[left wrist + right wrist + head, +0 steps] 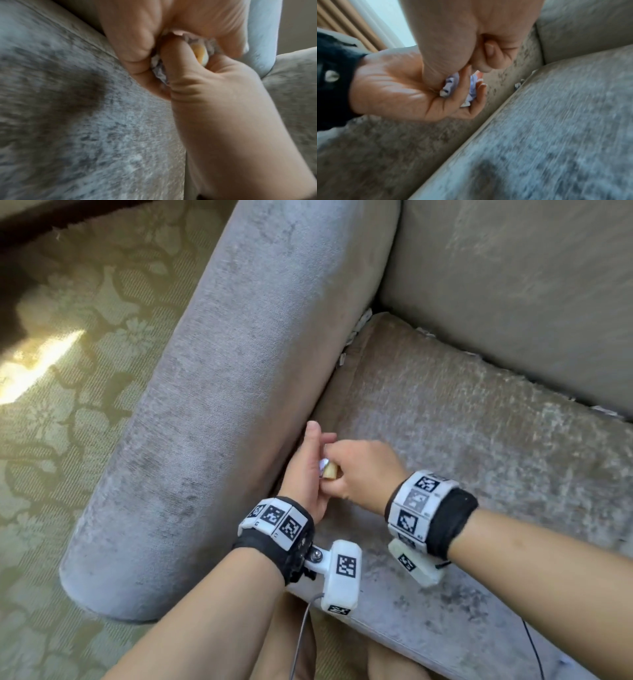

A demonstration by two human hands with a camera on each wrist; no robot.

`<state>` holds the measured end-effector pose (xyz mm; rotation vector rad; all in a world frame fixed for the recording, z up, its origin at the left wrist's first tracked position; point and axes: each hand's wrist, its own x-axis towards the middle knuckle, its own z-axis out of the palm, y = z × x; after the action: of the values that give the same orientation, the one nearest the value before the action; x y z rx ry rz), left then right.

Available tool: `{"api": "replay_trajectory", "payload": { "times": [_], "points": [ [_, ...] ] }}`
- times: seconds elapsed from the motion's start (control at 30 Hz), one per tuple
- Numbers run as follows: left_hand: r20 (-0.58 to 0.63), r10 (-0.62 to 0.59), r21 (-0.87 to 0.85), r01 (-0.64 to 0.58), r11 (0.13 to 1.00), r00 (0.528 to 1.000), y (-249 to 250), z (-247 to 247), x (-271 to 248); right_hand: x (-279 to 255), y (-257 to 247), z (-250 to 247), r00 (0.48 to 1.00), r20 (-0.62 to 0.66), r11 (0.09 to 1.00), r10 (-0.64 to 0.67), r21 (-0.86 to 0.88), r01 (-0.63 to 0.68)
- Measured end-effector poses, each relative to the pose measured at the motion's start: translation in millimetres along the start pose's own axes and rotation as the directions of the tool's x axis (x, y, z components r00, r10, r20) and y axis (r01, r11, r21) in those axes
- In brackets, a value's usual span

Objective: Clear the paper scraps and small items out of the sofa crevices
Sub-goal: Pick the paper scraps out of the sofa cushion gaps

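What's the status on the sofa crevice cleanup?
Left hand cupped, holding paper scraps. Right hand pressing a tan item in. More scraps still in armrest crevice.

Your head cam looks steeply down at the grey velvet sofa seat cushion (479,446) and rounded grey armrest (222,392). Both wrist cams sit super close, blurry, facing each other's hand; all three share the crevice beside the armrest.
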<state>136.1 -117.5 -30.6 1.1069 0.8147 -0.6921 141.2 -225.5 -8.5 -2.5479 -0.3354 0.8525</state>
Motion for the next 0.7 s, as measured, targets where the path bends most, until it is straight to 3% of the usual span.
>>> {"api": "replay_trajectory", "payload": {
  "times": [0.13,0.27,0.4,0.53,0.7],
  "points": [
    [0.093,0.03,0.025,-0.032,0.999,0.995,1.5,20.3,-14.2,-9.5,13.6,-12.0,0.998,-0.014,0.998,0.054,-0.008,-0.055],
    [0.098,0.056,-0.006,-0.056,0.998,0.994,-0.5,25.5,-13.7,-16.4,22.0,-19.2,0.999,-0.027,0.999,0.031,0.035,-0.03],
    [0.082,0.069,-0.082,-0.062,0.995,0.994,0.7,30.1,-4.3,-12.1,32.5,-22.8,0.996,-0.071,0.983,0.054,0.179,-0.04],
    [0.036,0.048,-0.159,-0.042,0.986,0.998,2.2,26.0,14.9,1.3,52.0,-30.6,0.998,-0.037,0.918,0.052,0.396,-0.033],
    [-0.018,0.008,-0.143,-0.01,0.99,1.0,11.0,23.5,35.1,46.5,86.8,-51.0,0.946,-0.194,0.922,0.259,0.342,-0.183]
  ]
}}
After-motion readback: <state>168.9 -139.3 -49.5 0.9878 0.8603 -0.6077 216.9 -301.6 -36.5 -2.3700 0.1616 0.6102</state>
